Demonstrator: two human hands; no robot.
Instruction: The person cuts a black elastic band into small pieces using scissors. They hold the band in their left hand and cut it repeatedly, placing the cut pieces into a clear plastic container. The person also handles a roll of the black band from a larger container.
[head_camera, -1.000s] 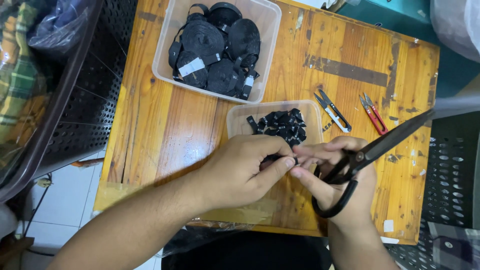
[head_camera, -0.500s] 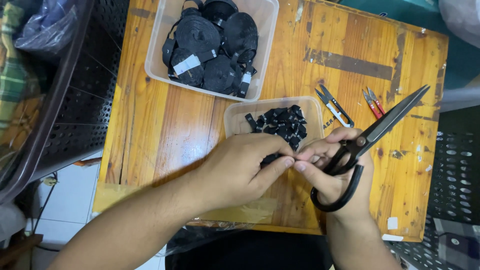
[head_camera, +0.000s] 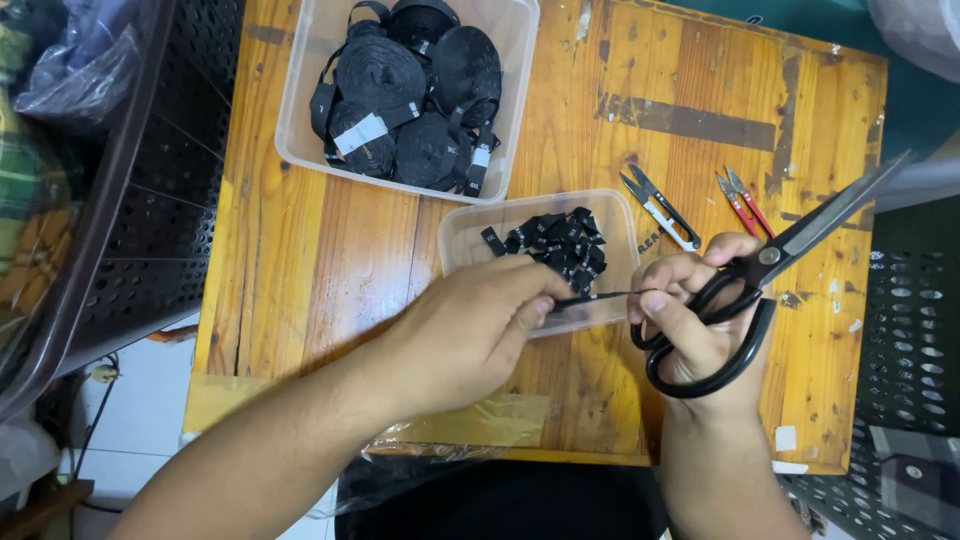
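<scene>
Head view: your left hand (head_camera: 460, 335) and right hand (head_camera: 690, 320) pinch a thin black strap piece (head_camera: 600, 296) taut between them, over the near rim of the small clear tub (head_camera: 460, 235) mid-table. Your right hand's also clamped on the black scissors (head_camera: 760, 290), blades shut.

Colours, placed from the wooden table (head_camera: 330, 260): it is orange-brown, grain streaked, with dark grey worn patches at its far right. On its far edge, a clear tub (head_camera: 300, 120) of black ribbon rolls (head_camera: 420, 90) with white tags. At centre, a small clear tray (head_camera: 470, 235) of black cut pieces (head_camera: 560, 245). My scissors (head_camera: 750, 300): black handles, grey steel blades. Right of the tray, grey-handled snips (head_camera: 660, 210) and red-handled snips (head_camera: 742, 202). Left of the table, a dark perforated basket (head_camera: 150, 220).
</scene>
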